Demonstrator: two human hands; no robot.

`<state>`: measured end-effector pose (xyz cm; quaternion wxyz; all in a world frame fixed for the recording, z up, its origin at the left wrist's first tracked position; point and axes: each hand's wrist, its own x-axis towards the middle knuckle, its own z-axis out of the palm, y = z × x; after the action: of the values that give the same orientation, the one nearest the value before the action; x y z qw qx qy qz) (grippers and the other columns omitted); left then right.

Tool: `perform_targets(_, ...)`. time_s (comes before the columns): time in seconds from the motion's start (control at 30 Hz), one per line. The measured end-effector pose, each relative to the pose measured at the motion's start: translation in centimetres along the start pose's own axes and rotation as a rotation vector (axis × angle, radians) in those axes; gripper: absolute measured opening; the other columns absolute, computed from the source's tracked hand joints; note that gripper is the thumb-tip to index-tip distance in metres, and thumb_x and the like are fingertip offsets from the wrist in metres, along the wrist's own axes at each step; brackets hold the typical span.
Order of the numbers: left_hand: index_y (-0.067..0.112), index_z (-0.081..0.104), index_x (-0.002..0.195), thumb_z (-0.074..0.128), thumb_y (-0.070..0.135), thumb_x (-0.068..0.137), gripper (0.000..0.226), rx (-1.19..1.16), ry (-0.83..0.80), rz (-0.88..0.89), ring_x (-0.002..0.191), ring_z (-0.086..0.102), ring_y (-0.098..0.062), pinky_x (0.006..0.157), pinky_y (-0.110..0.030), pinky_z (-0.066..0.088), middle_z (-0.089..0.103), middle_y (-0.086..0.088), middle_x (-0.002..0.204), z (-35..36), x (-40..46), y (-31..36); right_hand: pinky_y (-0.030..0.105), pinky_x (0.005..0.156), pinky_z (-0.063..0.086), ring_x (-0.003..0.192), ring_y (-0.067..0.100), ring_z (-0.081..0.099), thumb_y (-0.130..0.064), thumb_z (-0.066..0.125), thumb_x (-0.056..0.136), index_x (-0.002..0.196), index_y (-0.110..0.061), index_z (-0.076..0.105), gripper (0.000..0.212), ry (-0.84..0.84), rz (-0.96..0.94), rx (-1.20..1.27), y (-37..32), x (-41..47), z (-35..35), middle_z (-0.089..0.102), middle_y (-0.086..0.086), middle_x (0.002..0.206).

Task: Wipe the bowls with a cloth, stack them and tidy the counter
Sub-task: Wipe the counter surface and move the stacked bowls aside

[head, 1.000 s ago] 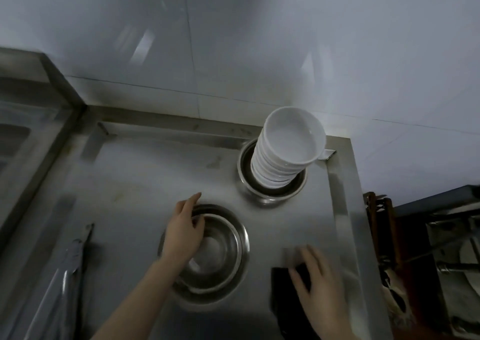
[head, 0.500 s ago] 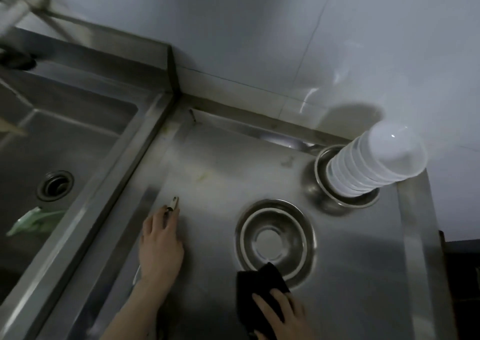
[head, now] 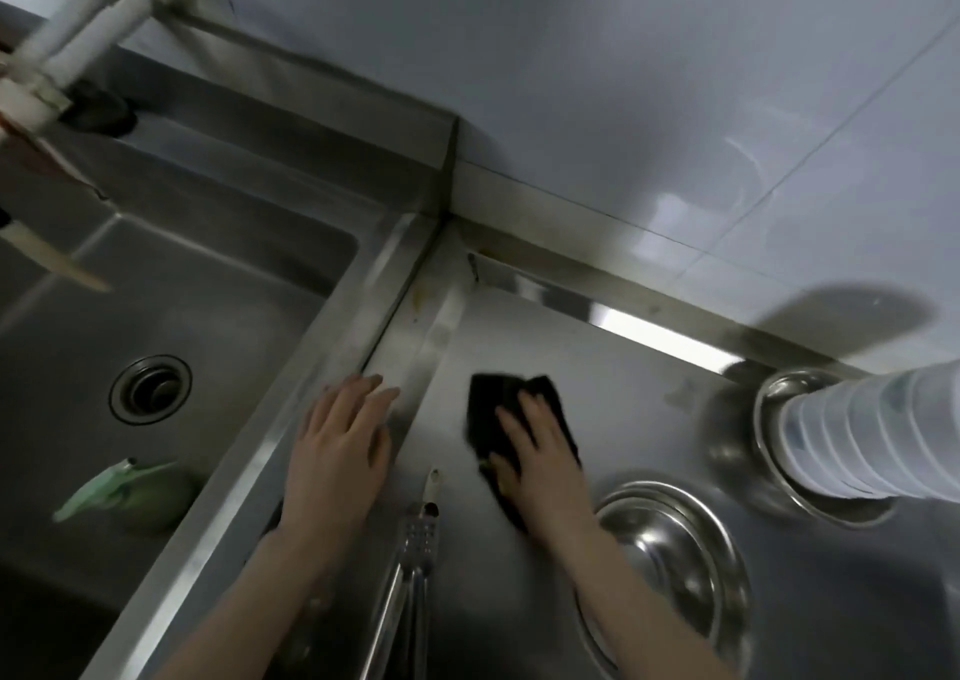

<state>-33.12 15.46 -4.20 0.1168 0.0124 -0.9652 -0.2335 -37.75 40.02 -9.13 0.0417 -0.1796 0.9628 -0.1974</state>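
Right hand (head: pixel 540 451) pressing black cloth (head: pixel 511 409) flat on desk (head: pixel 597 393), fingers extended; left hand (head: pixel 337 451) resting open left of cloth. Advising overlapping strokes, steering clear of tongs (head: pixel 415 539).

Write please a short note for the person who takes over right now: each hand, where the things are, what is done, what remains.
Left hand: open, flat on the steel ledge between sink and counter.
Right hand: flat, pressing the black cloth on the counter, near the back left corner.
Stack of white bowls: in a steel bowl at the right, leaning.
Empty steel bowl: beside the right forearm.
Metal tongs: on the counter between the arms.
Done: white bowls stacked.
Left: finish wiping the counter; put away tongs and steel bowls.
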Motion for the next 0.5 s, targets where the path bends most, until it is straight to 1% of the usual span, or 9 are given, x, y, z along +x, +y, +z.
perform_targets(0.07, 0.009, 0.065, 0.126, 0.070, 0.006, 0.087, 0.039, 0.000, -0.024, 0.020, 0.130, 0.051, -0.033, 0.102, -0.050, 0.046, 0.059, -0.012, 0.134, -0.3, 2.2, -1.7, 0.040, 0.117, 0.022, 0.144, 0.033, 0.030, -0.045, 0.044, 0.093, 0.139, -0.014, 0.053, 0.056, 0.074, 0.135, 0.014, 1.7, 5.7, -0.9, 0.035, 0.013, 0.155)
perform_targets(0.13, 0.011, 0.060, 0.133, 0.067, 0.012, 0.091, 0.042, 0.001, -0.089, 0.030, 0.135, 0.046, -0.030, 0.103, -0.046, 0.044, 0.055, -0.009, 0.138, -0.4, 3.6, -3.2, 0.040, 0.122, 0.015, 0.149, 0.029, 0.017, -0.039, 0.047, 0.099, 0.145, -0.016, 0.044, 0.051, 0.120, 0.341, 0.068, 2.6, 9.4, -1.6, 0.023, 0.010, 0.160)
perform_targets(0.17, 0.013, 0.059, 0.135, 0.064, 0.017, 0.092, 0.043, 0.007, -0.107, 0.055, 0.134, 0.045, -0.029, 0.103, -0.045, 0.045, 0.053, -0.007, 0.139, -0.5, 4.0, -3.8, 0.043, 0.122, 0.016, 0.149, 0.029, 0.014, -0.038, 0.048, 0.099, 0.146, -0.018, 0.042, 0.051, 0.154, 0.409, 0.079, 2.5, 10.1, -1.5, 0.021, 0.010, 0.161)
perform_targets(0.2, 0.014, 0.057, 0.136, 0.058, 0.022, 0.093, 0.044, 0.011, -0.119, 0.082, 0.134, 0.046, -0.027, 0.102, -0.043, 0.045, 0.052, -0.006, 0.139, -0.4, 4.3, -4.4, 0.046, 0.120, 0.019, 0.148, 0.030, 0.016, -0.038, 0.047, 0.099, 0.145, -0.018, 0.043, 0.050, 0.190, 0.411, 0.068, 2.2, 9.9, -1.3, 0.023, 0.010, 0.160)
perform_targets(0.23, 0.016, 0.056, 0.137, 0.054, 0.027, 0.093, 0.046, 0.005, -0.127, 0.100, 0.133, 0.046, -0.025, 0.102, -0.043, 0.046, 0.051, -0.005, 0.139, -0.5, 4.6, -4.6, 0.048, 0.119, 0.023, 0.147, 0.031, 0.021, -0.040, 0.046, 0.098, 0.144, -0.019, 0.045, 0.051, 0.219, 0.341, 0.044, 1.6, 8.8, -0.9, 0.027, 0.011, 0.158)
perform_targets(0.27, 0.016, 0.056, 0.137, 0.051, 0.029, 0.093, 0.047, -0.011, -0.128, 0.107, 0.132, 0.048, -0.025, 0.102, -0.043, 0.047, 0.051, -0.005, 0.140, -0.4, 5.1, -4.9, 0.047, 0.118, 0.025, 0.146, 0.030, 0.024, -0.042, 0.045, 0.096, 0.144, -0.020, 0.046, 0.052, 0.209, 0.221, 0.045, 0.7, 7.2, -0.3, 0.031, 0.010, 0.157)
perform_targets(0.37, 0.009, 0.060, 0.134, 0.051, 0.028, 0.095, 0.044, -0.088, -0.075, 0.102, 0.128, 0.052, -0.027, 0.101, -0.043, 0.050, 0.055, -0.008, 0.137, 0.4, 7.7, -5.3, 0.041, 0.118, 0.026, 0.147, 0.023, 0.024, -0.042, 0.050, 0.095, 0.144, -0.027, 0.046, 0.052, 0.011, -0.166, 0.037, -2.1, 2.2, 1.5, 0.032, 0.003, 0.157)
perform_targets(0.43, 0.008, 0.059, 0.135, 0.047, 0.031, 0.097, 0.046, -0.132, -0.048, 0.059, 0.129, 0.049, -0.026, 0.104, -0.038, 0.046, 0.056, -0.009, 0.135, 0.9, 9.6, -5.0, 0.044, 0.117, 0.030, 0.148, 0.022, 0.024, -0.041, 0.053, 0.095, 0.145, -0.028, 0.045, 0.052, -0.011, -0.248, 0.056, -3.0, 3.2, 1.9, 0.031, 0.001, 0.158)
perform_targets(0.5, 0.009, 0.055, 0.139, 0.041, 0.034, 0.099, 0.050, -0.151, -0.050, 0.014, 0.132, 0.045, -0.023, 0.104, -0.035, 0.043, 0.054, -0.008, 0.137, 1.2, 10.5, -4.6, 0.042, 0.118, 0.025, 0.148, 0.020, 0.021, -0.040, 0.052, 0.095, 0.148, -0.030, 0.039, 0.056, 0.017, -0.185, 0.066, -3.4, 7.0, 2.2, 0.028, 0.001, 0.159)
